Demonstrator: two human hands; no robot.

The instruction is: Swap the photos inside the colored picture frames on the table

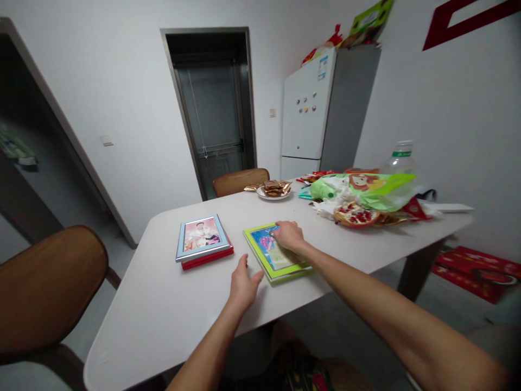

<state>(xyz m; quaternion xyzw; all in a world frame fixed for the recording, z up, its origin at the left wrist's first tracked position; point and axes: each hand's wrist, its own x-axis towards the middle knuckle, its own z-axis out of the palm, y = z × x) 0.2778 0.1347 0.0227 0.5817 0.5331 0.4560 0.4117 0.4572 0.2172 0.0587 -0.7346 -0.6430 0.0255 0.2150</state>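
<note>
Right hand [290, 236] lies flat, fingers spread, pressing top of green-framed picture [275, 253] at frame centre, gripping nothing. Left hand [243, 285] open, touching frame's near-left edge. Best handled by steadying both sides, keeping it flat on white table [163, 304]. Frame: lime border, blue cartoon picture. Blue-framed photo [201, 238] lies left, well apart.

— From my feed, the flat green-bordered glossy picture frame [275, 254] under my right hand [290, 235] looks like smooth plastic.

— And the surface?

— The white rectangular table [171, 304] reads smooth and matt; the rounded brown chair back [44, 285] shows polished wood.
</note>
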